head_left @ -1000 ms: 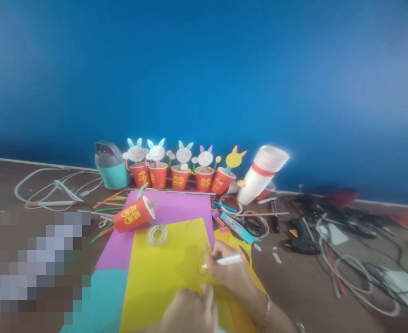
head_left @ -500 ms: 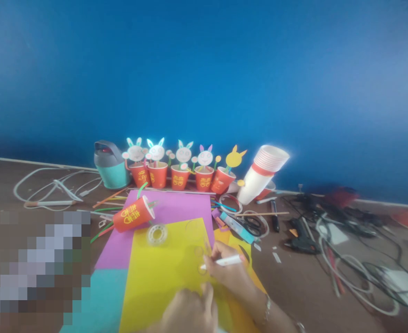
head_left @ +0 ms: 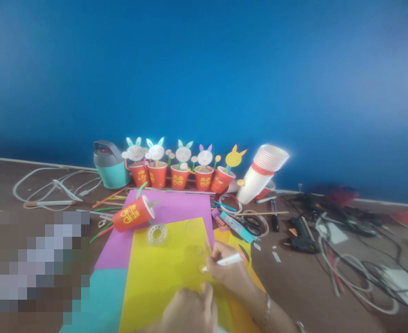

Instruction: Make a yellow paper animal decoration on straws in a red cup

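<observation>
My right hand (head_left: 226, 263) is closed around a white marker (head_left: 228, 260), its tip at the yellow paper sheet (head_left: 162, 273). Small round outlines are drawn on the sheet near the tip. At the bottom middle, my left hand (head_left: 191, 310) rests on the same sheet with its fingers curled and pressing it down. The fingertips are partly hidden. A roll of clear tape (head_left: 157, 234) lies on the upper left part of the sheet. Purple paper (head_left: 181, 203) and teal paper (head_left: 103, 296) lie under it, with orange paper (head_left: 247, 319) at the right.
Red paper cups (head_left: 179, 178) with rabbit-faced cutouts line the wall. One red cup (head_left: 130, 215) lies on its side. A leaning stack of white cups (head_left: 259, 178), scissors (head_left: 252, 225), a glue gun (head_left: 302, 238) and tangled cables (head_left: 359, 268) are at right; a teal container (head_left: 112, 166) is at left.
The marker and my right hand have shifted very slightly at the drawn circle. My left hand stays in place on the yellow sheet.
</observation>
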Demonstrator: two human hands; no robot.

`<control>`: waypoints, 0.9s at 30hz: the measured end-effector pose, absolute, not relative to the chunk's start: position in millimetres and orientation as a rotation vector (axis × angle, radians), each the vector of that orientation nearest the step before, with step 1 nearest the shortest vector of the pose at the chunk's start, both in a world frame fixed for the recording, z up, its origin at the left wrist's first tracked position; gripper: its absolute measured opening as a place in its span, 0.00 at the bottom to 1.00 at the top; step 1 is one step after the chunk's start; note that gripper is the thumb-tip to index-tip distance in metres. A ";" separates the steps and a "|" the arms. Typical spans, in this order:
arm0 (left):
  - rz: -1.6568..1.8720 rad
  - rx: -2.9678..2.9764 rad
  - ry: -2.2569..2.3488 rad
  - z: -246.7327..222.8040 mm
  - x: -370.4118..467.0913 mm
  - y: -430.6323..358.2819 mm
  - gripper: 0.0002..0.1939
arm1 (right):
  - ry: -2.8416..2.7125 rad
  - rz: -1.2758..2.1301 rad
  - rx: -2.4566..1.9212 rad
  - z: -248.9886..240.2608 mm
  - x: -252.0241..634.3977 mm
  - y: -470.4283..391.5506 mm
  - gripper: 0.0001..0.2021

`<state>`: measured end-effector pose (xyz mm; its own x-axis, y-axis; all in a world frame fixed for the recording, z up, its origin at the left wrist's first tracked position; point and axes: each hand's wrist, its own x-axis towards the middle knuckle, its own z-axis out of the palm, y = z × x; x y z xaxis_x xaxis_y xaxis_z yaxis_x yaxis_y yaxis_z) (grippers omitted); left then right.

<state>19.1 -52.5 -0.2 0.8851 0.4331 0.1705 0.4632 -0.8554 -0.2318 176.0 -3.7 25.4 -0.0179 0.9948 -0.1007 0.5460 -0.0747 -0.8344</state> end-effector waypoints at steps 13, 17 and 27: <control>-0.091 -2.829 -0.673 4.6 17.4 -51.0 0.14 | -1.646 0.851 -1.705 20.8 178.3 -2.5 0.13; -0.127 -2.811 -0.691 0.6 18.2 -51.5 0.13 | -1.683 0.797 -1.694 21.4 178.1 -2.8 0.13; -0.176 -2.792 -0.696 -0.7 18.2 -51.9 0.12 | -1.687 0.762 -1.692 25.4 176.8 -2.5 0.13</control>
